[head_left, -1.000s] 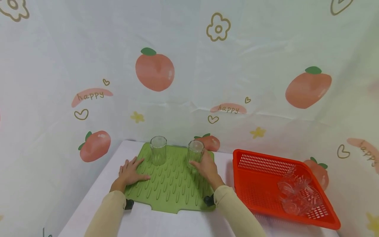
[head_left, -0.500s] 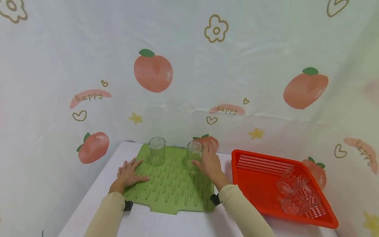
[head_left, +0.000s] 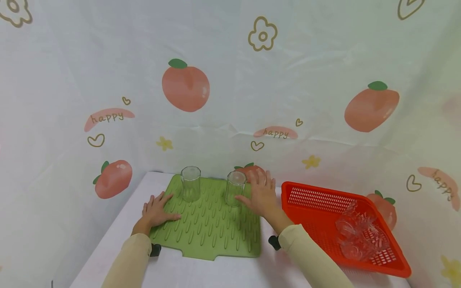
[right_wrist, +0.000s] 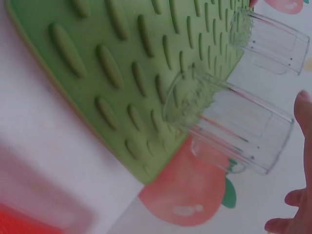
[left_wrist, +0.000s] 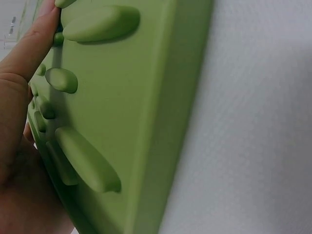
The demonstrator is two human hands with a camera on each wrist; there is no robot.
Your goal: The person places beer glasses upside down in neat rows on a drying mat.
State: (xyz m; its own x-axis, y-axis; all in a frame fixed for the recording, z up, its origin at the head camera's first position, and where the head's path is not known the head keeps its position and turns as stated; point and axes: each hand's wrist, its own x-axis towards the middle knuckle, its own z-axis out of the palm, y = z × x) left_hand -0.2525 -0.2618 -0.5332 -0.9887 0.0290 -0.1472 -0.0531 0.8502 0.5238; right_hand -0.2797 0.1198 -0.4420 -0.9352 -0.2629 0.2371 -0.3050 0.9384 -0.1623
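With right hand (head_left: 264, 198) empty, fingers spread beside the right mug (head_left: 235, 188) on the far right of the mat (head_left: 209, 228), and left hand (head_left: 156, 212) resting loosely over the left edge, probably best to draw away rightward without a nudge.

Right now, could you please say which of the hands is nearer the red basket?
Right: the right hand is just left of the red basket; the left hand is farther left, touching the green mat.

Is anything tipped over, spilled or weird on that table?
Nothing looks spilled. The left glass and right glass stand upright on the green mat. Only the clear pieces in the red basket look messy: they're jumbled at one end.
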